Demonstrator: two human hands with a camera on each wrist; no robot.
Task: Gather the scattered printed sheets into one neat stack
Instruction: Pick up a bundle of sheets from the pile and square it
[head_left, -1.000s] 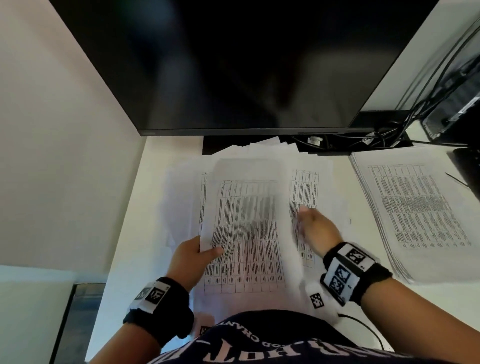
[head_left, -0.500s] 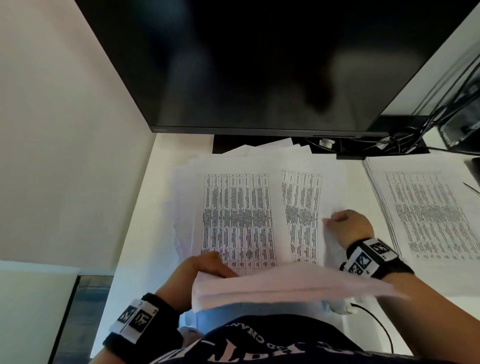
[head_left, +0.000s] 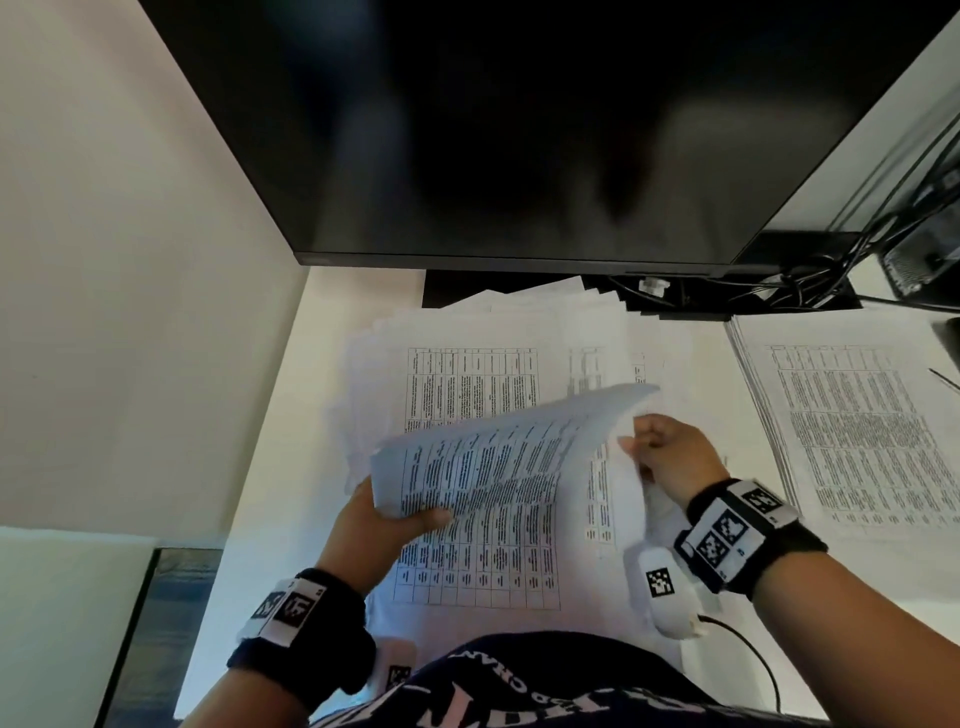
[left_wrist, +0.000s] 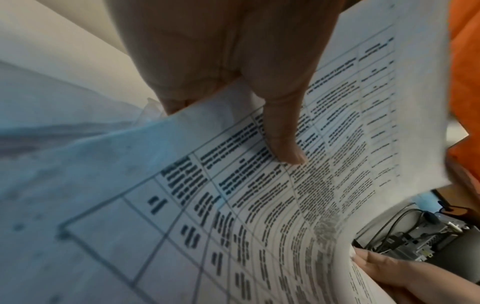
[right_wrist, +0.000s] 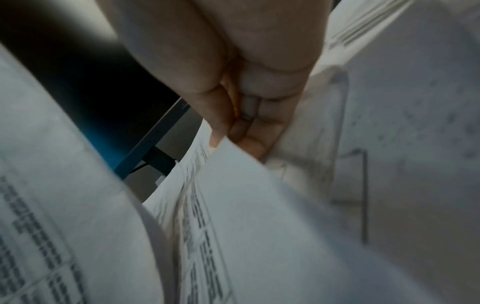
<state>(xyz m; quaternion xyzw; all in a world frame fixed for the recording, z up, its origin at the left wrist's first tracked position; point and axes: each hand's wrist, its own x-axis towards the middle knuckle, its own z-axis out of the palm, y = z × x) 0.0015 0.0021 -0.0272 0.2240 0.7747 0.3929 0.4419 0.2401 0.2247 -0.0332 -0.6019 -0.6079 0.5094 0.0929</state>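
Above the desk (head_left: 270, 467), the printed sheet (head_left: 498, 462) curls, table-side up.

Black wristbands (head_left: 306, 618), white coded tags; dark lettered shirt (head_left: 519, 686).

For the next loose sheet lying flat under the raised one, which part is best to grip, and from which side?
Probably its near right corner, from the right: the loose sheets lie flat and fanned, the right hand is beside that edge, and the left hand holds the raised sheet.

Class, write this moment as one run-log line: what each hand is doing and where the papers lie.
left hand: grips lifted sheets | right hand: pinches sheet edge | loose pile: on desk | neat stack: right
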